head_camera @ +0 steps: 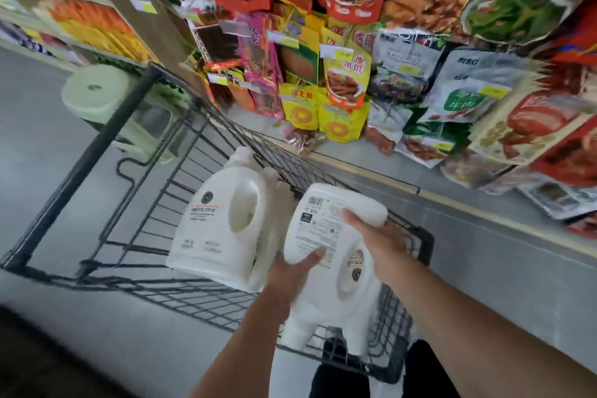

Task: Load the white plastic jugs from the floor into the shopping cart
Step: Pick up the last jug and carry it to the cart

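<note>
Both hands hold one white plastic handled jug (pixel 326 255) over the black wire shopping cart (pixel 155 210): left hand (pixel 292 271) underneath for weight, right hand (pixel 376 236) steadying its top. Another white jug (pixel 219 220) already lies inside.

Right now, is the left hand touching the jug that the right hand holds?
Touching. The head view shows the left hand with its thumb pressed on the jug; the right hand grips its top.
</note>
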{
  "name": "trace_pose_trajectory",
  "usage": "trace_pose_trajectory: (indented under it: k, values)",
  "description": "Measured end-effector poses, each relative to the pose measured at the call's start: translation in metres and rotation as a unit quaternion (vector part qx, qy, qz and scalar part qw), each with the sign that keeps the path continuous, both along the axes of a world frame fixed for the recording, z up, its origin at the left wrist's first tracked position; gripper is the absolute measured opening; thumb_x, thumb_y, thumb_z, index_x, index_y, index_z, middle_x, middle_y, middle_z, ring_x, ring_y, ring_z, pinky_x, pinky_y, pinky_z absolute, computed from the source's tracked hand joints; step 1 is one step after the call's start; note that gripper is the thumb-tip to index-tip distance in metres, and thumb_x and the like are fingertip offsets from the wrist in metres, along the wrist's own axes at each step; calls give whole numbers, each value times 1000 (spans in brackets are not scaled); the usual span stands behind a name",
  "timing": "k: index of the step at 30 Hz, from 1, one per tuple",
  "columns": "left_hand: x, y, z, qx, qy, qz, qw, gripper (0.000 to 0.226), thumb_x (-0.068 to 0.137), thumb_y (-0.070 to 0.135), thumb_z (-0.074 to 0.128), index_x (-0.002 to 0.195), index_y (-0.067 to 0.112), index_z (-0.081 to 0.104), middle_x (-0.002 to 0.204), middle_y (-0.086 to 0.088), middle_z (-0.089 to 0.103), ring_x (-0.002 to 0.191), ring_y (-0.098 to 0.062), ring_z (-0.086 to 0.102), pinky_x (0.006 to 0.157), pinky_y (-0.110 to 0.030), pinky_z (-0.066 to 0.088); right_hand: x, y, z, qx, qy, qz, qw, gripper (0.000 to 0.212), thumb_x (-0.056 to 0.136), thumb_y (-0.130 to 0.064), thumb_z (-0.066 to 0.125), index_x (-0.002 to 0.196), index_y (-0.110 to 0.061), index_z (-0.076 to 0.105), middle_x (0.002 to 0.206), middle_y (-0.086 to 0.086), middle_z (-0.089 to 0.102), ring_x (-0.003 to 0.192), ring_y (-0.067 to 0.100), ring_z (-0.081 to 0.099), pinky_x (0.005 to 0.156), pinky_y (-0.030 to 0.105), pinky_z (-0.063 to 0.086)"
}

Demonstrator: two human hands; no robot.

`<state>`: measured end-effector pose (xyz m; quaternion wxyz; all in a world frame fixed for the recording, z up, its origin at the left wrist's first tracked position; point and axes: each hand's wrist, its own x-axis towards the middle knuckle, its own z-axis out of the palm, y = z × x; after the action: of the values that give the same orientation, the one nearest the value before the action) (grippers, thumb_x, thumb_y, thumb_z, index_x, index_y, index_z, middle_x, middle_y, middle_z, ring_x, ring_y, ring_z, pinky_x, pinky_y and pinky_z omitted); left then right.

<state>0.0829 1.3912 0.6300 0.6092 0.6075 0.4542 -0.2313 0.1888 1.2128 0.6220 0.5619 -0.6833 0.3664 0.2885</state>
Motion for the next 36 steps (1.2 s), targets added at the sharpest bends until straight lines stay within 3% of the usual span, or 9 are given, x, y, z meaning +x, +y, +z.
trace_pose_trajectory:
  k: [3, 7, 15, 18, 23, 25, 28, 32, 36]
  values:
    - [5, 7, -21, -10, 15, -21, 1000, 81, 60, 65, 99, 127, 27, 73, 111, 4, 85, 103, -23, 80, 96, -44, 65, -1, 7, -6, 0, 16, -33, 999, 92, 49, -64, 102, 120, -17, 69, 105, 3, 80, 87, 20, 76, 71, 32, 62]
    - [4, 12, -40, -13, 27, -28, 999, 103, 43, 79, 98, 131, 34, 69, 116, 7, 84, 109, -23, 79, 102, -51, 63, -8, 12, -17, -17, -2, -51, 999, 67, 64, -47, 103, 114, -15, 72, 100, 3, 81, 90, 21, 77, 75, 34, 63]
    - [-9, 15, -87, 7, 36, -9, 999, 121, 37, 88, 93, 143, 41, 59, 134, 10, 76, 125, -25, 72, 108, -55, 59, -9, 21, -21, -33, -16, -14, 999, 83, 61, -52, 102, 126, -16, 63, 109, 0, 79, 94, 18, 76, 78, 34, 63]
    - [-13, 15, -67, -15, 22, 12, 1000, 112, 44, 79, 97, 143, 38, 63, 130, 11, 79, 120, -21, 75, 107, -52, 60, -18, 24, -14, -36, -20, -23, 999, 79, 70, -42, 100, 132, -18, 56, 115, 0, 75, 95, 17, 73, 75, 33, 58]
    - [-5, 19, -18, -51, 15, 26, 998, 99, 66, 54, 99, 150, 23, 57, 133, 5, 71, 125, -24, 66, 115, -50, 50, -31, 27, -5, -27, 6, -61, 998, 72, 87, -33, 89, 149, -18, 54, 136, 6, 72, 112, 29, 72, 92, 46, 62]
    - [2, 23, -2, -58, 20, 24, 998, 99, 76, 45, 97, 159, 22, 48, 137, 3, 60, 133, -29, 58, 119, -50, 45, -34, 25, 4, -13, 10, -78, 997, 61, 90, -32, 87, 144, -18, 61, 132, 5, 74, 110, 28, 74, 89, 43, 62]
    - [11, 26, 16, -70, 14, 20, 997, 108, 59, 49, 99, 153, 21, 55, 143, -4, 67, 136, -32, 61, 110, -48, 45, -36, 15, 16, 8, 7, -114, 993, 46, 91, -26, 87, 132, -14, 69, 119, 5, 77, 103, 23, 75, 95, 46, 64]
    - [25, 20, 39, -67, 8, -11, 998, 50, 95, 24, 82, 142, 13, 68, 136, -11, 75, 115, -29, 71, 94, -40, 53, -36, -16, 39, 59, 3, -162, 985, 22, 97, -15, 80, 118, -11, 75, 107, 8, 79, 95, 19, 76, 80, 34, 64]
    - [43, -3, 69, -80, -23, -48, 995, 47, 97, 24, 80, 141, 13, 69, 130, -7, 76, 117, -28, 73, 84, -37, 58, -32, -56, 77, 87, 3, -187, 978, 11, 101, -5, 71, 92, -10, 73, 100, 12, 76, 85, 23, 73, 87, 39, 63]
